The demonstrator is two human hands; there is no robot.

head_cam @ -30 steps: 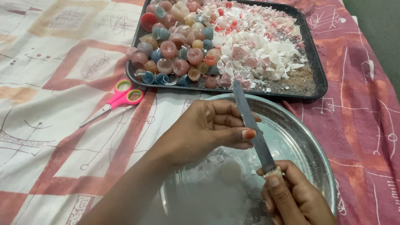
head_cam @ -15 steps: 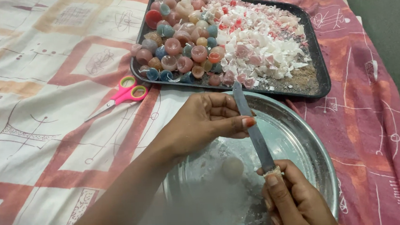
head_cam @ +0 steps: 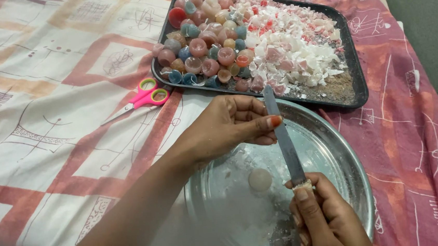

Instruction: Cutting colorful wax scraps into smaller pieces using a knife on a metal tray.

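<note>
Pink-handled scissors (head_cam: 141, 97) are seen on the patterned cloth (head_cam: 45, 100). The left hand (head_cam: 229, 125) is curled, thumb pressed to the knife (head_cam: 284, 138), whose handle is gripped by the right hand (head_cam: 325, 218) over the steel plate (head_cam: 336, 150); behind, the black tray (head_cam: 356, 76).

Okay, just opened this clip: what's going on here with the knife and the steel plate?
A person works over a round steel plate on a patterned cloth. The right hand holds a knife by its handle, blade pointing away, and the left hand's thumb rests against the blade. A small pale disc lies in the plate. Behind it, a black tray holds small coloured cups and white and red chips; pink scissors lie to its left.
</note>
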